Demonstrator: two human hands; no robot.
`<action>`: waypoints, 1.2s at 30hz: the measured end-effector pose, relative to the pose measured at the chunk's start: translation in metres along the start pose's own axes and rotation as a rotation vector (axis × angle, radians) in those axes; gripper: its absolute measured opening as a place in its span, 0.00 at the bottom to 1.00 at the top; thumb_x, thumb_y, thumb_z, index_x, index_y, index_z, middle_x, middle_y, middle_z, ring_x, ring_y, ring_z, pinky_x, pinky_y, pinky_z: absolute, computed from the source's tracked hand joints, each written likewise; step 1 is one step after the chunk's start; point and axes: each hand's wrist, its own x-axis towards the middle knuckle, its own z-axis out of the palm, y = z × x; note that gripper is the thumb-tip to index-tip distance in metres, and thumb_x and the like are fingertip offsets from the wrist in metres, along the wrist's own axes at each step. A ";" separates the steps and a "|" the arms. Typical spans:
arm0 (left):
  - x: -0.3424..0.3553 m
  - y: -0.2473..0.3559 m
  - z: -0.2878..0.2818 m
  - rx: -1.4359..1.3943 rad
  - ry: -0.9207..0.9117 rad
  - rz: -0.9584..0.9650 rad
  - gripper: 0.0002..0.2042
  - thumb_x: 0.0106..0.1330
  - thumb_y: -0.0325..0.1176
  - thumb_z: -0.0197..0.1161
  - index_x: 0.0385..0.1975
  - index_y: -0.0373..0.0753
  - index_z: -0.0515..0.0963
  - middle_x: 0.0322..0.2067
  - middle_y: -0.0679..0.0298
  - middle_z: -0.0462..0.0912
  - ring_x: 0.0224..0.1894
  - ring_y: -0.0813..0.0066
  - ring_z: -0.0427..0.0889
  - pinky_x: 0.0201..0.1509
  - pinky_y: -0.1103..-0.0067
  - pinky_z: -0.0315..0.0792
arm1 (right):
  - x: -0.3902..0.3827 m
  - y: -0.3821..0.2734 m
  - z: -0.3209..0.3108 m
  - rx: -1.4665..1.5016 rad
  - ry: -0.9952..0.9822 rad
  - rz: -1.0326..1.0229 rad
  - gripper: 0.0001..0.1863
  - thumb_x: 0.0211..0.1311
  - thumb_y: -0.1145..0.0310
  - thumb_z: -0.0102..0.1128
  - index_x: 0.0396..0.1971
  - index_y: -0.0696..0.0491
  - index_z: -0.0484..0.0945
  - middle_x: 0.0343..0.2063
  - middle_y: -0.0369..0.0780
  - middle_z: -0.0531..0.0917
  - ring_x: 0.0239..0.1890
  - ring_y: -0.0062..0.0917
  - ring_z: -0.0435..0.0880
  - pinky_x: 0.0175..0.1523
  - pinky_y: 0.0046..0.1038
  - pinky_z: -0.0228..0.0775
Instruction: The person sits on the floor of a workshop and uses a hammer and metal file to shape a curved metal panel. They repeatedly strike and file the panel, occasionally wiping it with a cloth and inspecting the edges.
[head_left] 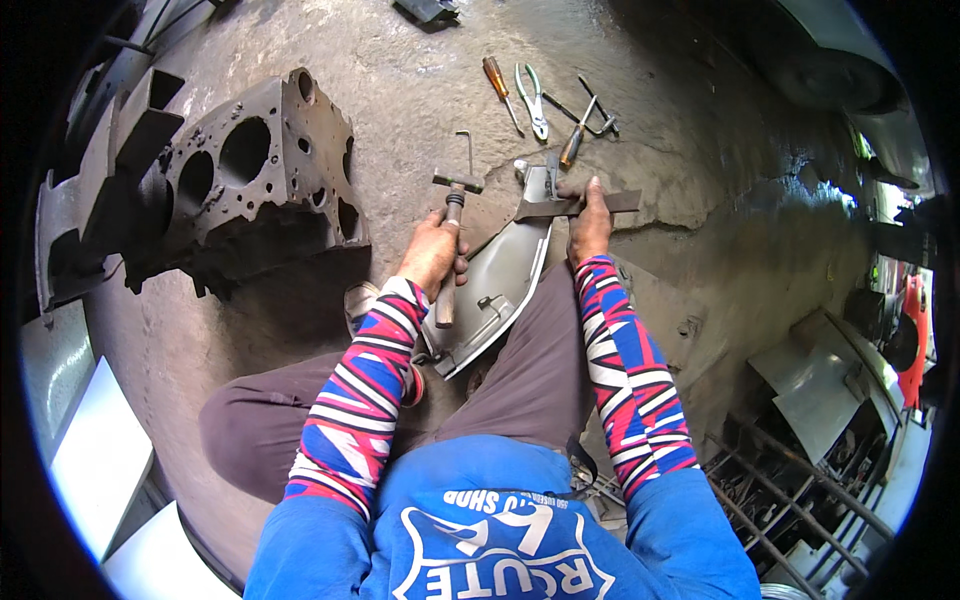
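Observation:
My left hand (432, 252) grips the wooden handle of a hammer (450, 222), its metal head up near a bent hex key (466, 146). My right hand (590, 222) presses a flat dark metal bar (578, 205) across the top of a curved grey sheet-metal panel (500, 280). The panel rests between my legs on the concrete floor (420, 80). Both forearms wear striped red, blue and white sleeves.
A rusty engine block (245, 185) lies at the left. Beyond the panel lie a screwdriver (500, 90), green-handled pliers (533, 100) and other small tools (590, 120). Metal sheets (815, 385) and a bar grille (780, 490) sit at the right, white panels (100, 460) at lower left.

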 end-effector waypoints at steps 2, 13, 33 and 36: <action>0.020 -0.012 0.008 -0.033 0.007 0.020 0.31 0.74 0.32 0.49 0.75 0.45 0.49 0.28 0.66 0.72 0.20 0.78 0.70 0.21 0.76 0.71 | 0.003 0.007 0.007 0.179 0.044 -0.013 0.19 0.74 0.55 0.52 0.26 0.52 0.73 0.23 0.35 0.76 0.30 0.26 0.78 0.53 0.35 0.72; 0.113 -0.052 0.040 0.298 -0.083 0.059 0.29 0.74 0.34 0.50 0.75 0.46 0.56 0.24 0.65 0.73 0.19 0.74 0.72 0.19 0.74 0.72 | 0.004 0.012 0.018 0.089 0.203 -0.145 0.18 0.72 0.59 0.48 0.21 0.50 0.63 0.19 0.35 0.67 0.22 0.24 0.70 0.36 0.30 0.68; 0.102 -0.027 0.022 0.519 -0.328 -0.063 0.25 0.75 0.38 0.50 0.71 0.46 0.63 0.24 0.64 0.72 0.19 0.74 0.73 0.20 0.72 0.73 | -0.023 0.022 0.006 0.042 0.387 -0.244 0.15 0.70 0.64 0.46 0.21 0.52 0.64 0.19 0.37 0.68 0.26 0.24 0.70 0.40 0.32 0.71; 0.103 -0.018 0.010 0.567 -0.272 -0.009 0.28 0.75 0.37 0.50 0.75 0.52 0.58 0.23 0.67 0.71 0.20 0.77 0.72 0.21 0.74 0.72 | -0.037 0.025 0.003 0.046 0.335 -0.213 0.14 0.70 0.62 0.44 0.27 0.54 0.65 0.22 0.38 0.70 0.31 0.27 0.74 0.45 0.31 0.70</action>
